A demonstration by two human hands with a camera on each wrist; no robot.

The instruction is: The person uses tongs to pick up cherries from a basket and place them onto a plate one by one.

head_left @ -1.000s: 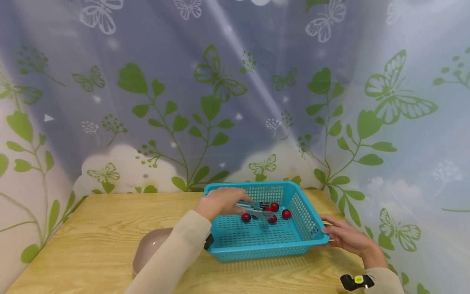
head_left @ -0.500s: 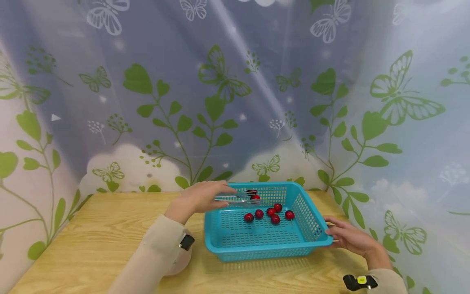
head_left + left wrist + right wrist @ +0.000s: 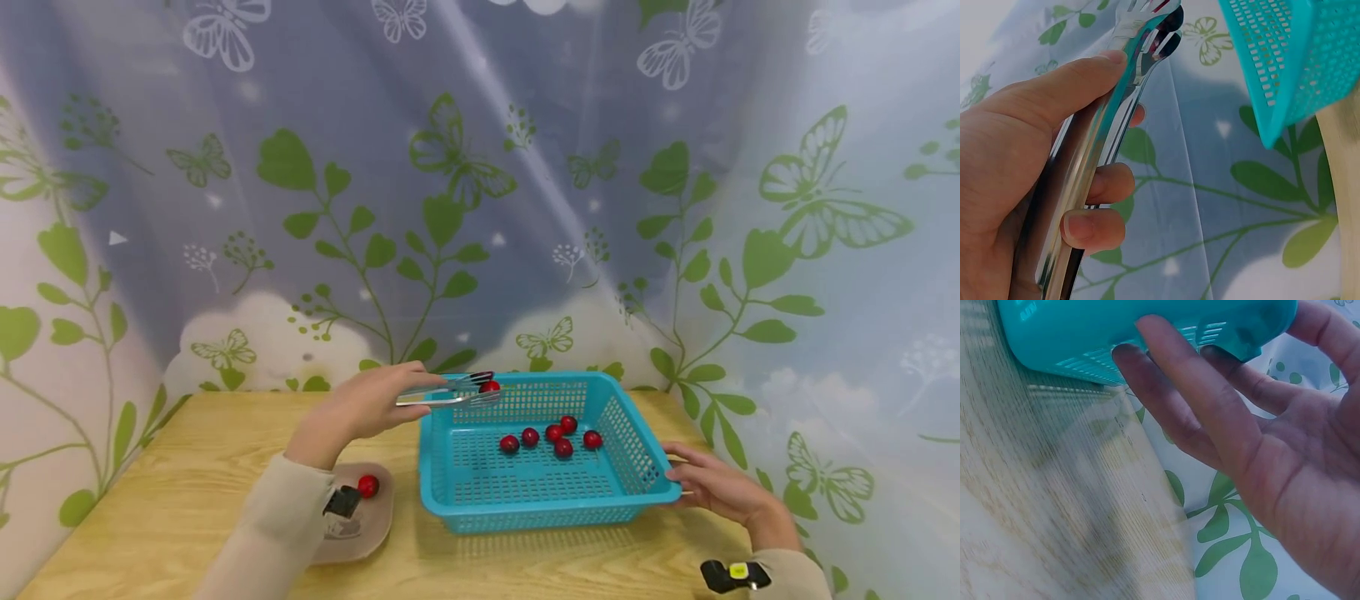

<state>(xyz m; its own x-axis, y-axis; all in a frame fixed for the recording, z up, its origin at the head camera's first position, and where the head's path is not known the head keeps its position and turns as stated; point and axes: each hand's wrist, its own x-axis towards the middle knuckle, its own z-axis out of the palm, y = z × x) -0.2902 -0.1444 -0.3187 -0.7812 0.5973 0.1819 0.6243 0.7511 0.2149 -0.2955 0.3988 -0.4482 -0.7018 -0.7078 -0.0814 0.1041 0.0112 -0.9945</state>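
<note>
My left hand (image 3: 363,406) grips metal tongs (image 3: 435,400), thumb on one arm and fingers round the other, as the left wrist view shows. Between the tong tips is a dark red cherry (image 3: 491,387), held above the back left of the blue basket (image 3: 551,510). Several more cherries (image 3: 554,432) lie loose on the basket floor. My right hand (image 3: 712,485) holds the basket's right front corner, thumb at the rim and fingers against the outer wall; the right wrist view shows those fingers (image 3: 1191,381) from below.
A beige-pink plate (image 3: 381,523) stands left of the basket, partly hidden by my left forearm. One cherry (image 3: 368,486) is on it. A wooden table (image 3: 187,483) carries everything, and a patterned curtain (image 3: 450,208) stands close behind and along the sides.
The left hand has lifted the tongs from the cherries and drawn them left, a cherry between the tips. More of the plate and its cherry now show. The right hand stays on the basket.
</note>
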